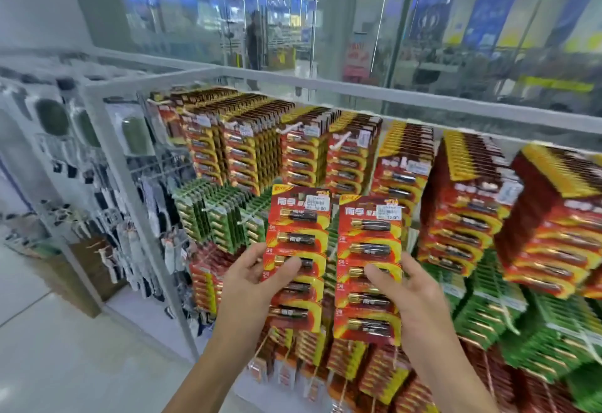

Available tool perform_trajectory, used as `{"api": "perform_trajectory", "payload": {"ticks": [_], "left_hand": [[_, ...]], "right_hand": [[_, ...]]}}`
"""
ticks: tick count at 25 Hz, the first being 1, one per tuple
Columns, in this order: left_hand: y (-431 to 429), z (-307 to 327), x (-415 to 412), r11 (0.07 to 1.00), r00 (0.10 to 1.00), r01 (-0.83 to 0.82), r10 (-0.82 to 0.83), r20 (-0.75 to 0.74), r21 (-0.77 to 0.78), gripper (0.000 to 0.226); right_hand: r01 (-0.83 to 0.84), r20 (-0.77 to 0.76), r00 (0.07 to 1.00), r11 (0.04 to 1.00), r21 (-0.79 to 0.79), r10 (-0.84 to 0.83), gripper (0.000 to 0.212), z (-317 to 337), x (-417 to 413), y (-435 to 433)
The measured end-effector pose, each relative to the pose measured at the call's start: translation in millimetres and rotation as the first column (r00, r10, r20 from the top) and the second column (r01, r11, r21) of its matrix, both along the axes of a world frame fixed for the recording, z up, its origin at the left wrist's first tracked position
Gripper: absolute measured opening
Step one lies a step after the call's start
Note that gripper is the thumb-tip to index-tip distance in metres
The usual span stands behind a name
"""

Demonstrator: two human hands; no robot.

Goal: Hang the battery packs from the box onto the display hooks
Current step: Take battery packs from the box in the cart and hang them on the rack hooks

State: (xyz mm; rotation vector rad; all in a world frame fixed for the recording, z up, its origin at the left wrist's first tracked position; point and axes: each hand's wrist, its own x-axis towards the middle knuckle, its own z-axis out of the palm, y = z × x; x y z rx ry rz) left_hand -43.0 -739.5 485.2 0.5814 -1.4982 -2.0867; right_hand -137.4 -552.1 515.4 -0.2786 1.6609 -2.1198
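Left battery pack [298, 217]: held upright, face to the person, in front of the rack, a little below centre. Its top edge is raised, probably so the hanging hole can meet a hook.
Right battery pack [368, 227]: at three o'clock of the first and just beside it, a touch lower, also upright.
Left hand [250, 282]: grips its pack at the left edge, with the thumb across the front and the fingers behind.
Right hand [417, 289]: grips the other pack at its right edge in the same way, one pack per hand.
Pack build: a flat, glossy red-and-yellow card with five dark cylindrical cells, each under a clear blister, and a white price sticker at the top right.
Display hooks [286, 128]: thin white prongs at twelve o'clock, with only the tips showing past the tight rows.
Hung red packs [462, 217]: dense fans of the same card from twelve to three o'clock.
Green packs [215, 217]: at nine o'clock, and more at four o'clock.
Rack frame [130, 158]: pale grey square metal tube.
Box: not in view.
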Motion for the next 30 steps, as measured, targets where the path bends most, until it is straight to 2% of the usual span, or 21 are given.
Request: {"api": "perform_trajectory", "payload": {"ticks": [2, 3, 5, 6, 8, 10, 11, 13, 14, 19, 21, 23, 26, 28, 30], "left_hand": [[-23, 6, -16, 1.000, 1.000, -0.006, 0.006, -0.011, -0.002, 0.081], [-33, 9, -23, 1.000, 1.000, 0.010, -0.010, -0.018, -0.004, 0.078], [-53, 14, -36, 0.999, 0.998, 0.048, -0.049, -0.047, -0.025, 0.058], [-61, 17, -42, 0.997, 0.996, 0.064, -0.066, -0.067, -0.040, 0.045], [-81, 23, -53, 0.992, 0.989, 0.100, -0.108, -0.104, -0.077, 0.034], [-102, 25, -65, 0.990, 0.988, 0.102, -0.112, -0.109, -0.093, 0.037], [-112, 24, -72, 0.990, 0.989, 0.099, -0.108, -0.100, -0.097, 0.048], [-129, 22, -84, 0.988, 0.989, 0.120, -0.128, -0.076, -0.097, 0.077], [-136, 20, -89, 0.987, 0.987, 0.133, -0.140, -0.074, -0.092, 0.085], [-149, 8, -105, 0.973, 0.972, 0.218, -0.223, -0.074, -0.071, 0.089], [-148, 7, -107, 0.970, 0.967, 0.230, -0.238, -0.093, -0.084, 0.071], [-148, 10, -109, 0.963, 0.961, 0.244, -0.256, -0.108, -0.119, 0.043], [-149, 11, -112, 0.949, 0.953, 0.262, -0.283, -0.107, -0.174, 0.038], [-148, 13, -115, 0.952, 0.959, 0.249, -0.269, -0.093, -0.179, 0.037], [-147, 15, -121, 0.950, 0.957, 0.250, -0.272, -0.101, -0.189, 0.022]], "right_hand": [[-0.021, -0.004, 1.000, 1.000, 0.007, 0.021, 0.077, 5, -14, -23], [-0.018, -0.009, 1.000, 1.000, -0.002, 0.018, 0.074, 9, -19, -34], [0.005, -0.057, 0.998, 1.000, -0.011, -0.006, 0.051, 13, -27, -53], [0.012, -0.071, 0.997, 1.000, 0.003, -0.011, 0.052, 15, -30, -62], [0.045, -0.100, 0.994, 0.999, 0.003, -0.045, 0.081, 15, -37, -78], [0.110, -0.101, 0.989, 0.994, -0.021, -0.111, 0.102, 17, -42, -93], [0.129, -0.106, 0.986, 0.991, -0.032, -0.132, 0.098, 17, -43, -98], [0.177, -0.096, 0.979, 0.983, -0.055, -0.182, 0.066, 20, -45, -109], [0.197, -0.101, 0.974, 0.979, -0.052, -0.202, 0.057, 22, -43, -114], [0.268, -0.038, 0.962, 0.959, -0.091, -0.272, 0.072, 27, -33, -122], [0.282, -0.049, 0.957, 0.958, -0.057, -0.285, 0.075, 22, -31, -123], [0.289, -0.104, 0.952, 0.957, -0.011, -0.289, 0.064, 18, -28, -125], [0.292, -0.091, 0.952, 0.956, -0.015, -0.292, 0.044, 19, -24, -129], [0.289, -0.106, 0.952, 0.957, -0.015, -0.289, 0.052, 16, -25, -130], [0.318, -0.110, 0.942, 0.948, -0.011, -0.317, 0.060, 11, -31, -132]]}}
